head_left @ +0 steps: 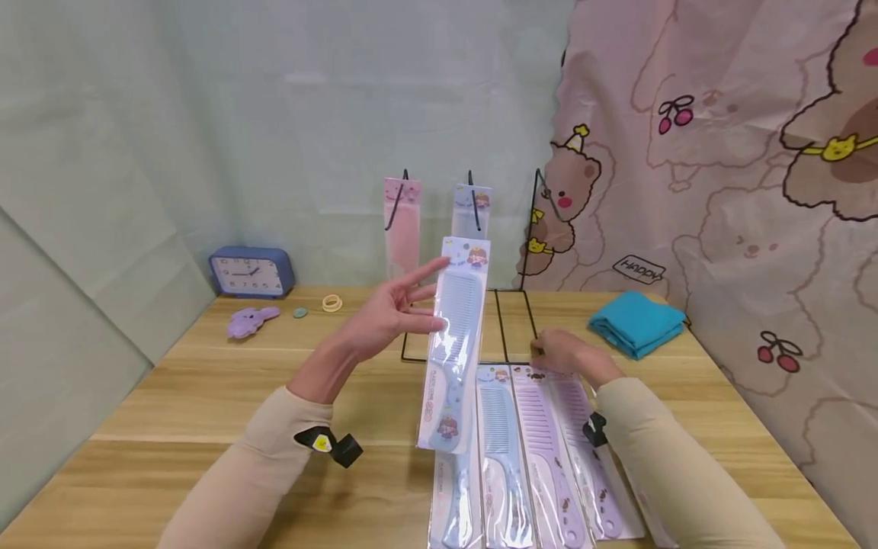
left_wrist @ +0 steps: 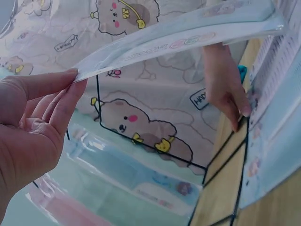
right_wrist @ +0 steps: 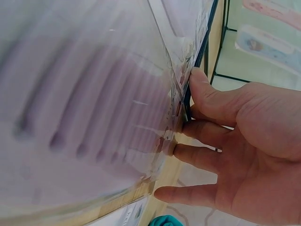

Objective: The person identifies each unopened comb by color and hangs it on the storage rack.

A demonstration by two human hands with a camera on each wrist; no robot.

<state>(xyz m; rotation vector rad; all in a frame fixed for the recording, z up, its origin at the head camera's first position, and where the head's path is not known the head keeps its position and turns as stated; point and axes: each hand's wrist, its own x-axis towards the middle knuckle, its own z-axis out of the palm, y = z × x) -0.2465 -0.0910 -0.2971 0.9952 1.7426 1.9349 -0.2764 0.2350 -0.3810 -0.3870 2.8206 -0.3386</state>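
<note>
Grip first: the left hand (head_left: pixel 387 316) holds a packaged blue comb (head_left: pixel 456 343) upright above the table (head_left: pixel 206 396), fingers nearly straight and spread, the pack's edge caught between thumb and fingertips as the left wrist view shows. Its top sits just below the wire rack (head_left: pixel 504 252), where a pink pack (head_left: pixel 402 229) and a blue pack (head_left: pixel 472 210) already hang on the hooks. The right hand (head_left: pixel 565 354) rests with loosely bent fingers on the top edge of a purple comb pack (head_left: pixel 542 435), one of a row lying flat by the rack's base. I judge this the hanging step; next, the pack's top hole must be lined up with a free hook. Further out stand a clock (head_left: pixel 251 272), a purple toy (head_left: pixel 250 320) and a folded teal cloth (head_left: pixel 636 322).
</note>
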